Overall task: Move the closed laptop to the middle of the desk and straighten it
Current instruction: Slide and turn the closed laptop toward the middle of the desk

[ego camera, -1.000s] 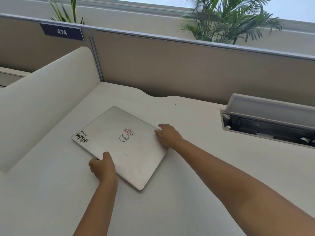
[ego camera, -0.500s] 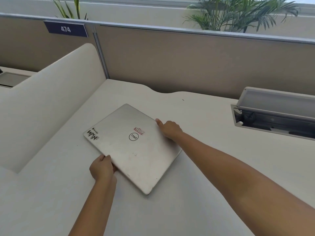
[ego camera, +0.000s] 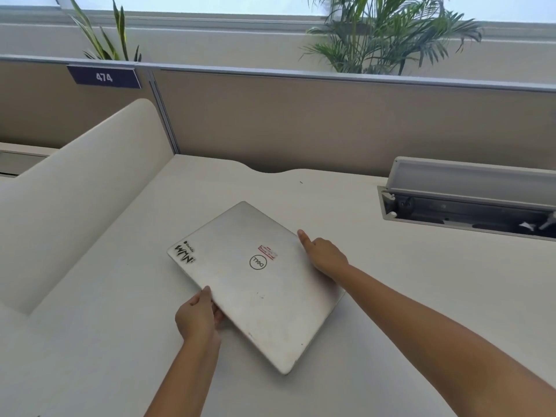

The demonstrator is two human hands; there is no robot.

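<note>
A closed silver laptop (ego camera: 240, 275) with stickers on its lid sits skewed on the white desk (ego camera: 391, 296), one corner pointing toward me. My left hand (ego camera: 197, 319) grips its near left edge, fingers under the rim and thumb on top. My right hand (ego camera: 323, 255) holds the far right edge, forefinger stretched along it. The near left side looks slightly raised off the desk.
A curved cream divider (ego camera: 75, 200) stands to the left. A beige partition (ego camera: 301, 121) with a "474" sign (ego camera: 103, 77) runs along the back. An open cable box (ego camera: 469, 200) is set into the desk at the right. Plants (ego camera: 382, 37) rise behind the partition.
The laptop has shifted to the right, away from the divider, with both hands on it. My left hand has changed from pressing on top to gripping under the edge.
</note>
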